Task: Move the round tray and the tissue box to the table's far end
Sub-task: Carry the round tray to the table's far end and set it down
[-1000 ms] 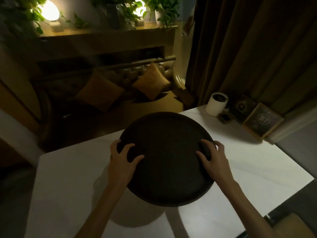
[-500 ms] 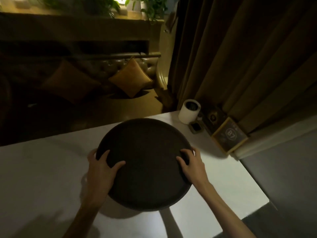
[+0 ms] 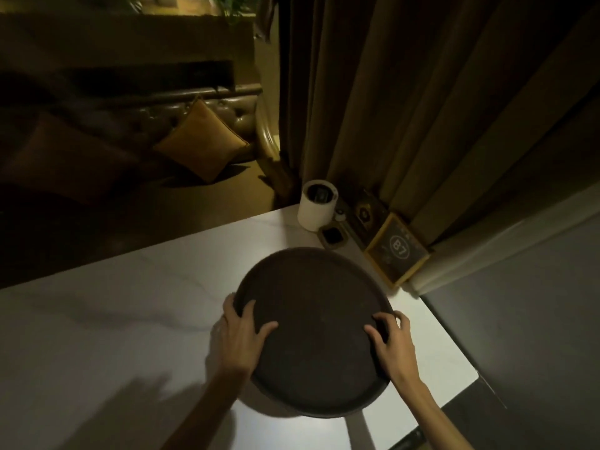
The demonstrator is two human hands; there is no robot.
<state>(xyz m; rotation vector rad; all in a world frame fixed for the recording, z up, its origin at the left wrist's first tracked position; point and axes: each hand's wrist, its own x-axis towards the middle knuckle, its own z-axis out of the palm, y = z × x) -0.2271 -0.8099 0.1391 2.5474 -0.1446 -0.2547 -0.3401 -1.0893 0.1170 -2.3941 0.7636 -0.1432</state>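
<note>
Tray (image 3: 311, 332) clamped at nine and three by left hand (image 3: 242, 339) and right hand (image 3: 391, 347), each grip closed on the rim, steadying it level above bench (image 3: 130, 319).

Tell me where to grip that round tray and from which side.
Grip the round tray at its raised rim, on two opposite sides, coming from the near edge. It is wide, flat and shallow, so one hand would likely let it tip. The left hand and right hand already hold it that way, thumbs on top.
</note>
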